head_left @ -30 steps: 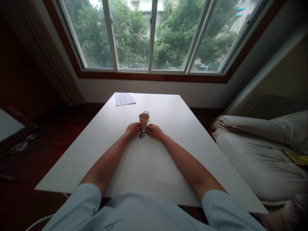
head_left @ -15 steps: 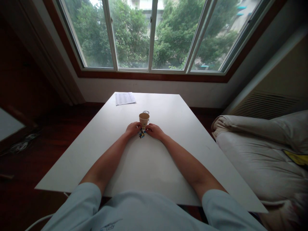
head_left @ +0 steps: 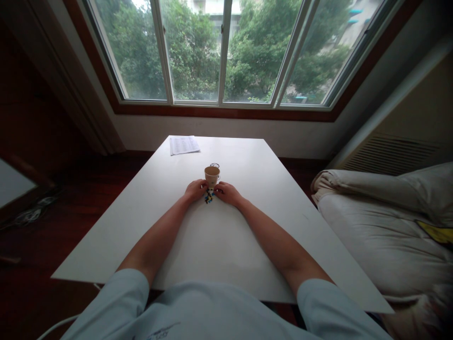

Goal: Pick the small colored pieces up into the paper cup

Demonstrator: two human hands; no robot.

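Note:
A light brown cup (head_left: 212,177) stands upright on the white table (head_left: 226,250), its open top facing me. Just in front of it lies a small cluster of black, yellow and blue pieces (head_left: 208,196), too tiny to identify. My left hand (head_left: 196,190) rests at the near left of the cup, fingers drawn together beside the pieces. From the other side my right hand (head_left: 228,193) reaches in, thumb and fingers closed close to the cup's base. Whatever either hand pinches is too small or hidden to make out. Behind the cup is a thin dark loop (head_left: 214,165).
Printed sheets of paper (head_left: 184,145) lie at the table's far left corner. Beyond the table is a wide window (head_left: 221,56). A pale padded sofa (head_left: 382,222) stands along the right side, and cables (head_left: 30,215) lie on the floor at left.

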